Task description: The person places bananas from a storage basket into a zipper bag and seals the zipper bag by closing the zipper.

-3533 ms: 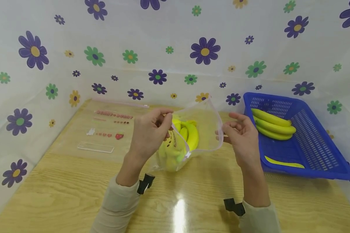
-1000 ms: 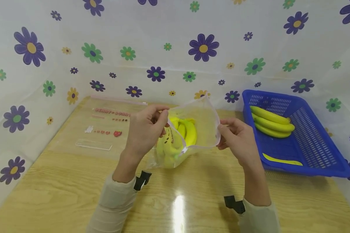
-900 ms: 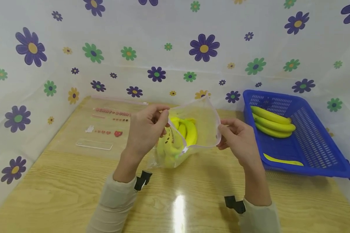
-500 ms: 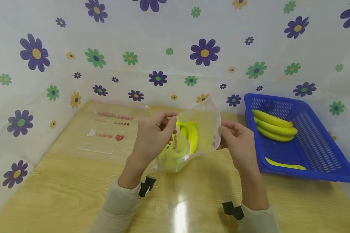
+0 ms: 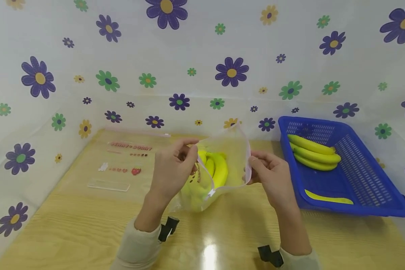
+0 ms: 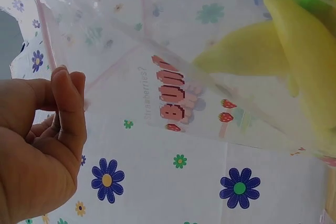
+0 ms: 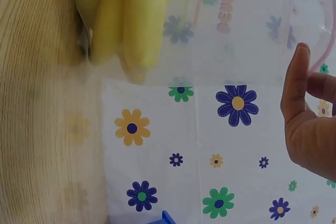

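A see-through slider zip bag point(image 5: 235, 165) with a pink rim stands on the table, its mouth spread apart. Yellow bananas point(image 5: 221, 170) fill its lower part. My left hand point(image 5: 172, 170) pinches the left side of the rim between thumb and fingers, also seen in the left wrist view, where the bag point(image 6: 126, 82) shows red print. On the opposite side, my right hand point(image 5: 271, 178) pinches the rim. In the right wrist view the right hand point(image 7: 312, 114) is at the bag's edge. The white slider point(image 5: 211, 192) sits at the near corner of the mouth.
To the right stands a blue basket point(image 5: 368, 210) with a bunch of bananas point(image 5: 315, 153) and a single banana point(image 5: 327, 198) inside. Another printed zip bag point(image 5: 94, 170) lies flat at the left. A flowered sheet point(image 5: 202, 48) hangs behind the wooden table point(image 5: 71, 232).
Earlier my right hand's fingers were spread at the bag's rim; it has since closed in and pinches it. The left hand keeps its hold. The head view has tilted up slightly.
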Tool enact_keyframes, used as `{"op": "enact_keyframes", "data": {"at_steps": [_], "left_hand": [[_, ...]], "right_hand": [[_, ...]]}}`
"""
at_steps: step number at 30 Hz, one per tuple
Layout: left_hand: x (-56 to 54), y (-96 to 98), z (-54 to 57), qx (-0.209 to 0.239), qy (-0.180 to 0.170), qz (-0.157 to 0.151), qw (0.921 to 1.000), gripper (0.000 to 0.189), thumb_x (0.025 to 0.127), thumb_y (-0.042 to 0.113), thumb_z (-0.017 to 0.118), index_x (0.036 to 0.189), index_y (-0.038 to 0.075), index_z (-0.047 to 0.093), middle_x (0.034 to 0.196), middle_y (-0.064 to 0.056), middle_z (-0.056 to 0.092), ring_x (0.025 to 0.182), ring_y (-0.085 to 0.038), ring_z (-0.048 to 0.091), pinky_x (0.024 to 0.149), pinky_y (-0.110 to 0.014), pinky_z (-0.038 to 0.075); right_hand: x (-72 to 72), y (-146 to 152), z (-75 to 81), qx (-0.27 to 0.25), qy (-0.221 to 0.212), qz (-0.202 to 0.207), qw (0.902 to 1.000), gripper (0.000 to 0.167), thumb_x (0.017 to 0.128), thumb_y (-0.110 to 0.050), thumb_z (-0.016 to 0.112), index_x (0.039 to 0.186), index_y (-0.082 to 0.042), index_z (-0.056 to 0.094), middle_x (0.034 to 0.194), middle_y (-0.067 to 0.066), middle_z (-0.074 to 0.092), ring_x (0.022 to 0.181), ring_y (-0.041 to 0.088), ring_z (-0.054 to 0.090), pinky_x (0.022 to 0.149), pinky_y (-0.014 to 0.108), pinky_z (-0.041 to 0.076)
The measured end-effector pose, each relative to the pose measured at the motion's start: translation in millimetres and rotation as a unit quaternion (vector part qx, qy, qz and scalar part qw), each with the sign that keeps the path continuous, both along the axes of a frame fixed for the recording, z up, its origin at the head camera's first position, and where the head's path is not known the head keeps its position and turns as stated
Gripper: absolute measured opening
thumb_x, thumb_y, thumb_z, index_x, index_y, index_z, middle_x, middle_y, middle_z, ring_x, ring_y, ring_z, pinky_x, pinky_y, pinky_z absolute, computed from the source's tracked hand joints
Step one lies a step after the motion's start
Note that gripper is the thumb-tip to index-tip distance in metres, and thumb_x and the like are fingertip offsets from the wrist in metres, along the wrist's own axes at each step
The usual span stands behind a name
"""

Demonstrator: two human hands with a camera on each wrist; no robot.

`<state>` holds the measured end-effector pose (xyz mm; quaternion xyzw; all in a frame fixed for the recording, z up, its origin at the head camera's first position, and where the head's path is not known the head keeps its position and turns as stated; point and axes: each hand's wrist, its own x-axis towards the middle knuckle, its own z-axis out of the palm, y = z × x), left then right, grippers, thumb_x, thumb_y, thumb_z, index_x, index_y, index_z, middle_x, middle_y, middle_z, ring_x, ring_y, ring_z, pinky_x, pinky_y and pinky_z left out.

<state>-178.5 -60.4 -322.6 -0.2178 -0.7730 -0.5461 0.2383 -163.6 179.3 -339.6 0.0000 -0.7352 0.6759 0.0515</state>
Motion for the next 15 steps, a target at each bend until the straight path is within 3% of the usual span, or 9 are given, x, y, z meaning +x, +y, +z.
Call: {"op": "enact_keyframes", "data": {"at_steps": [6,11,15], "left_hand": [[-0.3,-3.6,8.7,0.019,0.013,0.008,0.9997,0.017,0.095,-0.003,0.058,0.106,-0.008,0.069,0.063,-0.009,0.064,0.047,-0.012,0.057,0.045,-0.024,0.052],[-0.3,-4.2,5.3,0.036,-0.004,0.005,0.9993,0.017,0.095,-0.003,0.058,0.106,-0.007,0.07,0.064,-0.012,0.064,0.047,-0.013,0.058,0.046,-0.025,0.053],[0.8,-6.3,4.1,0.034,-0.004,0.006,0.9994,0.017,0.095,-0.003,0.059,0.106,-0.007,0.07,0.064,-0.011,0.064,0.047,-0.012,0.057,0.045,-0.025,0.053]], "right_hand": [[-0.7,2.6,8.5,0.022,-0.001,0.03,0.9993,0.029,0.1,-0.014,0.058,0.12,0.006,0.063,0.082,0.007,0.07,0.067,0.021,0.069,0.061,0.033,0.061],[0.4,7.7,6.2,0.027,-0.018,0.044,0.9985,0.029,0.1,-0.015,0.059,0.114,0.01,0.062,0.074,0.007,0.067,0.06,0.018,0.067,0.059,0.033,0.061],[0.5,6.4,3.0,0.016,-0.007,0.044,0.9989,0.028,0.1,-0.015,0.059,0.111,0.011,0.063,0.071,0.005,0.067,0.057,0.018,0.067,0.058,0.033,0.06]]}}
